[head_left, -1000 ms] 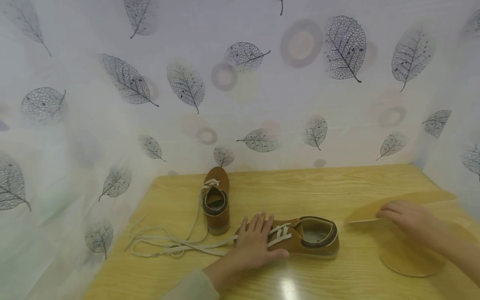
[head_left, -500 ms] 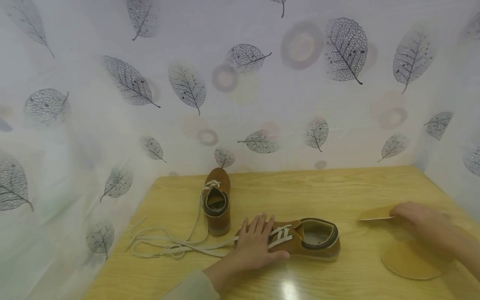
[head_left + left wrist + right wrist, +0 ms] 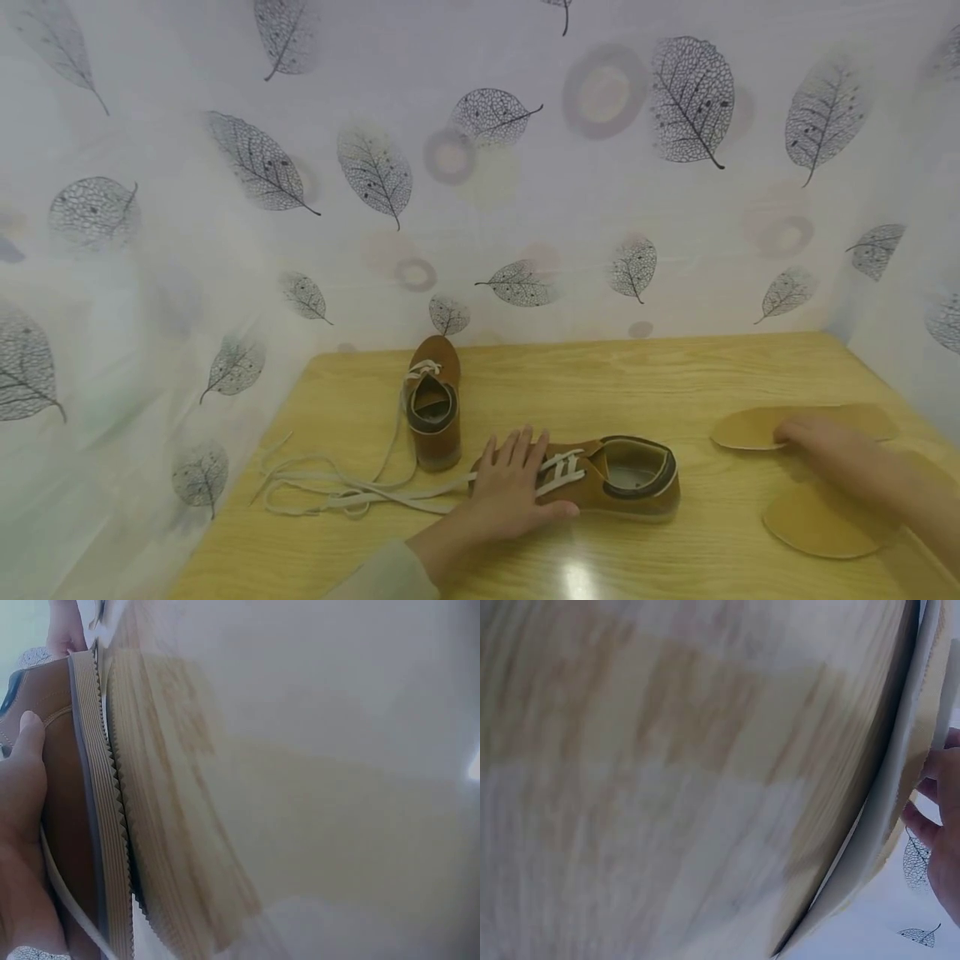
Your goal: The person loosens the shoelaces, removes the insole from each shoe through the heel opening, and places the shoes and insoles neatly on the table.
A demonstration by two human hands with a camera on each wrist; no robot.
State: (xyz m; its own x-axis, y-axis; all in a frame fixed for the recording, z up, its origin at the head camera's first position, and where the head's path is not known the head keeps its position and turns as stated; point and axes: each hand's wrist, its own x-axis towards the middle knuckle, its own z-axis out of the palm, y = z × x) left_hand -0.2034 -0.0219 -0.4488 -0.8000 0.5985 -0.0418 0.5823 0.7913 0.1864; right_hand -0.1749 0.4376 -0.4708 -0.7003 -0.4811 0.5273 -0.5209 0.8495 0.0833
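Observation:
My left hand (image 3: 506,496) rests on the toe of a brown lace-up shoe (image 3: 645,502), its fingers straight and spread. This shoe lies sideways, heel to the right, with pale laces (image 3: 564,468) across its front. In the left wrist view the thumb (image 3: 30,735) lies along the shoe's side above its ridged sole (image 3: 101,787). On the right, my right hand (image 3: 840,457) pinches the near edge of a tan insole (image 3: 742,429), which lies low at the table. Closer to me is a second tan insole (image 3: 821,521), partly under the right forearm.
Another brown shoe (image 3: 435,433) stands behind, toe pointing away. Long loose laces (image 3: 352,500) trail over the wooden table (image 3: 585,383) to the left. A leaf-patterned sheet (image 3: 525,192) encloses the back and sides.
My right hand has brought the far insole down from a tilted, raised position to lie nearly flat, moving slightly right. The left hand has stayed on the shoe.

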